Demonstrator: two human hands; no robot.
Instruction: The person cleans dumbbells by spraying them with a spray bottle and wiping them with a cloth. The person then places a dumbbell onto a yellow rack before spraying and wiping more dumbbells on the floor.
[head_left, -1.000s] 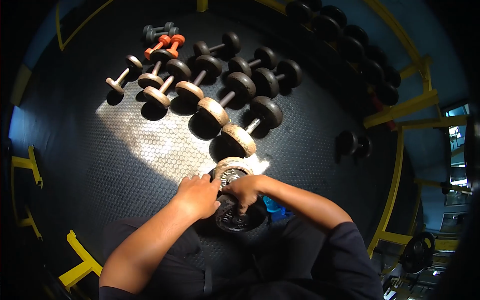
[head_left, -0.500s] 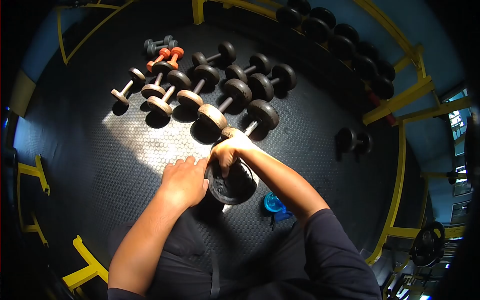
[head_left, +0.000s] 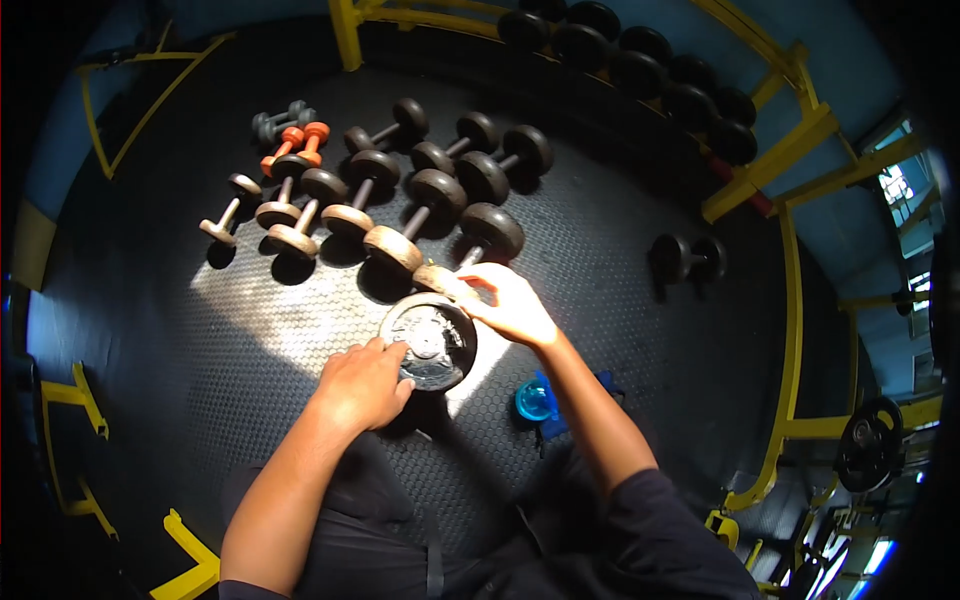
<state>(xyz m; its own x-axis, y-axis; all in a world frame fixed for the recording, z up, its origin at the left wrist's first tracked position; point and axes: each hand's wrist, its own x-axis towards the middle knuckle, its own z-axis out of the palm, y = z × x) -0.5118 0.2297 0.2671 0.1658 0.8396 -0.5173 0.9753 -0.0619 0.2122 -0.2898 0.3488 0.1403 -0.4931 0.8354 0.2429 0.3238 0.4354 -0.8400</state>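
Note:
A black dumbbell point(head_left: 432, 374) has one round end facing up, its worn face brightly lit by sun; the rest of it is hidden below. My left hand point(head_left: 362, 385) grips its left side, fingers over the rim and thumb on the near side. At the far right rim is my right hand point(head_left: 515, 308), its fingers bent with a gap between them and the fingertips close to the edge. Just behind, the dumbbell with a pale, worn end point(head_left: 492, 230) lies on the floor, partly covered by my right hand.
Several black dumbbells point(head_left: 437, 192) lie in rows on the rubber floor point(head_left: 300, 340), with orange dumbbells point(head_left: 314, 140) and grey ones point(head_left: 283, 122) beyond. A blue bottle point(head_left: 535, 400) is near my right forearm. Another dumbbell point(head_left: 688, 260) lies at right. Yellow frames point(head_left: 795, 330) surround the floor.
My right hand has lifted off the dumbbell's upper face and shifted right to its far rim, uncovering the face. My left hand stays at the left side. The view has shifted slightly.

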